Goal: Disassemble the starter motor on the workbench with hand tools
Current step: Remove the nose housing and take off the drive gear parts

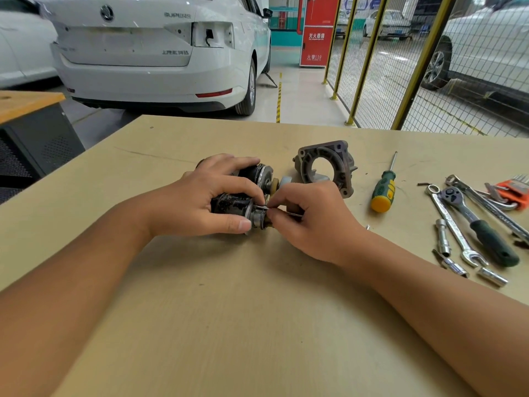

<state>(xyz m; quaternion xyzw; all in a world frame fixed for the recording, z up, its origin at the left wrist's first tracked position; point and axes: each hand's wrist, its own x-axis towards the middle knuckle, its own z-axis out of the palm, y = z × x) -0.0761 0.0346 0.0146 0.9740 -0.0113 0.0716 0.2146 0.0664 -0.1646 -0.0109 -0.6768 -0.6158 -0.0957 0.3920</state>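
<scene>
Pale wood worktop [229, 325] carries the black starter motor [237, 204] at its middle; beyond it stands a white car [154, 53]. Left hand [197, 202] wraps the motor's body, right hand [312, 222] pinches a thin metal piece [262, 207] at its end.

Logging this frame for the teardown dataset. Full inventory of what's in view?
starter motor: 1, black and silver, bench centre, under both hands
housing: 1, grey, behind the right hand
screwdriver: 1, green and yellow, right of the housing
ratchet: 1, chrome, dark green grip, bench right
spanner: 1, chrome, beside the ratchet
sockets: several, chrome, right front
hex keys: 1 set, orange holder, far right
bench: 1, tan
car: 1, white, behind the bench
left hand: grips the starter motor
right hand: pinches a thin metal piece at the motor's end
</scene>
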